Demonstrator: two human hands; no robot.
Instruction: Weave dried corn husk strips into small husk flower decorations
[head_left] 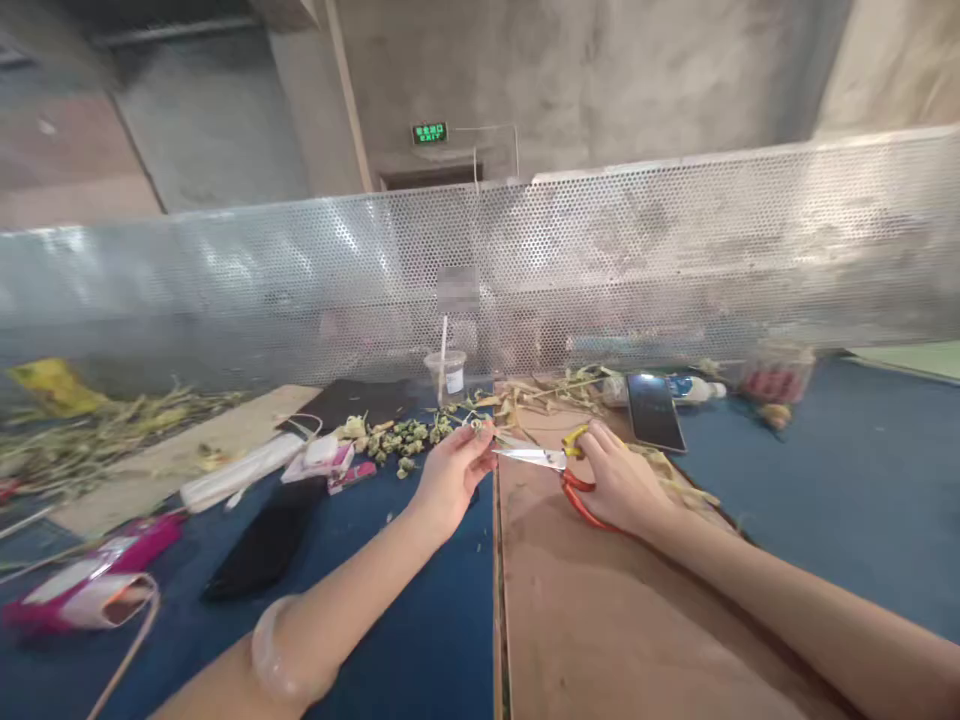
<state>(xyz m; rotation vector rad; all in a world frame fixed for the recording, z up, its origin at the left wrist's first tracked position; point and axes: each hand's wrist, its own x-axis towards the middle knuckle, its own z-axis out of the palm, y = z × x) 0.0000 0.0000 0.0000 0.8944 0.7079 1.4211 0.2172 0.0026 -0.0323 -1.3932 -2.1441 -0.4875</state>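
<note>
My right hand (619, 475) is closed around scissors (532, 457) with orange and yellow handles. Their silvery blades are parted slightly and point left, with the tips close to the fingers of my left hand (454, 475). That hand is closed in a pinch; a thin pale-green plant stem (478, 424) shows at its fingertips, partly hidden and blurred. Just left of it lies a heap of small green buds (401, 440) on the blue table top. Behind the scissors, dry stalks and leaves (559, 388) are spread over a brown board (581, 620).
A phone (654, 410) leans near a plastic bottle (694, 388), with a clear tub of red items (778, 372) beyond. A cup with a straw (448, 375) stands by the perforated metal screen (360, 270). Leftward are a black phone (266, 540), a pink packet (97, 575) and cut stalks (112, 440).
</note>
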